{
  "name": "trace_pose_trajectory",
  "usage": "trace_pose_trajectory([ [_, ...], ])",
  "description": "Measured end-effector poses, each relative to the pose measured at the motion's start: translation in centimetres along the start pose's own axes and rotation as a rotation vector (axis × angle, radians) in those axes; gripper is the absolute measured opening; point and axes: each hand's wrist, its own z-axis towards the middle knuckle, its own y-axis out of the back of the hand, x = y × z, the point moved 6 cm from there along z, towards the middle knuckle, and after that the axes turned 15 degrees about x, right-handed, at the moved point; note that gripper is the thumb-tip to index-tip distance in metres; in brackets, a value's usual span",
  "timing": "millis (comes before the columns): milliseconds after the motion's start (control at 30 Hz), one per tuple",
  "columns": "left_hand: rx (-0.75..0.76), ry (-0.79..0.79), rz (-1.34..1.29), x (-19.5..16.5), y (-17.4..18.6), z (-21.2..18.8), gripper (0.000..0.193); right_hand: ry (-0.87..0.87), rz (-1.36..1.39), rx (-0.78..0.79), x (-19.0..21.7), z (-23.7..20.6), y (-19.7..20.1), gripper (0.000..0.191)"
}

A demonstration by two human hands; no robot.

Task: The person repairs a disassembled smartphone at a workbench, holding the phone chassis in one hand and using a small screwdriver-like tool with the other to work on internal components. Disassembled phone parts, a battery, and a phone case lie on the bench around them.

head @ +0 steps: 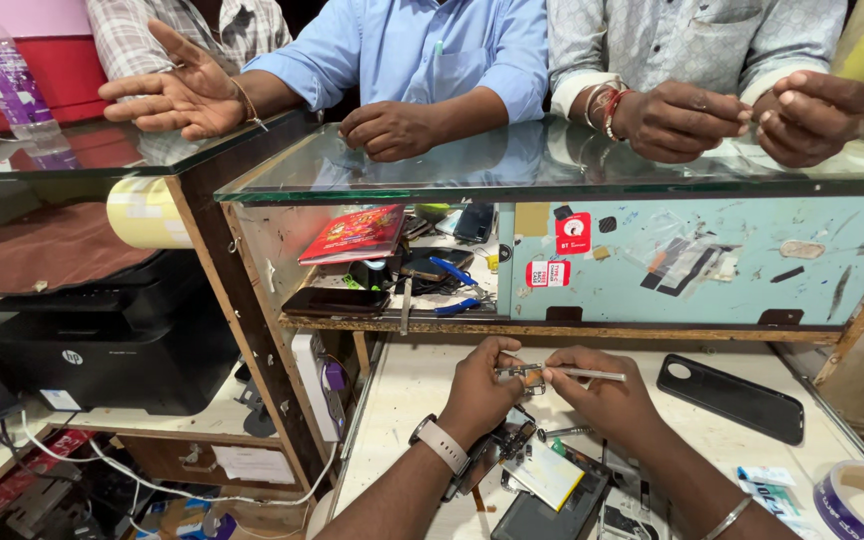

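Above workbench [412,400], left hand [479,390] pinches metal part [522,374]; right hand [602,395] grips tweezers [587,374] beside it.

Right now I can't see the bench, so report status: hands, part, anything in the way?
Left hand and right hand pinch a small metal part. Opened phone beneath.

Phone repair shop — glass counter [552,165], opened phone [542,490], customers waiting.
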Motion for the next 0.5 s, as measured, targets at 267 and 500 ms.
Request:
trace_pose_trajectory([
  [267, 0.018, -0.002, -0.020, -0.1, -0.2, 0.0, 0.048, -0.042, 0.024, 0.004, -1.0, 0.2, -0.1, 0.026],
  [500, 0.008, 0.035, -0.001, -0.6, -0.1, -0.3, 0.047, -0.052, -0.009, 0.013, -0.4, 0.0, -0.3, 0.026],
])
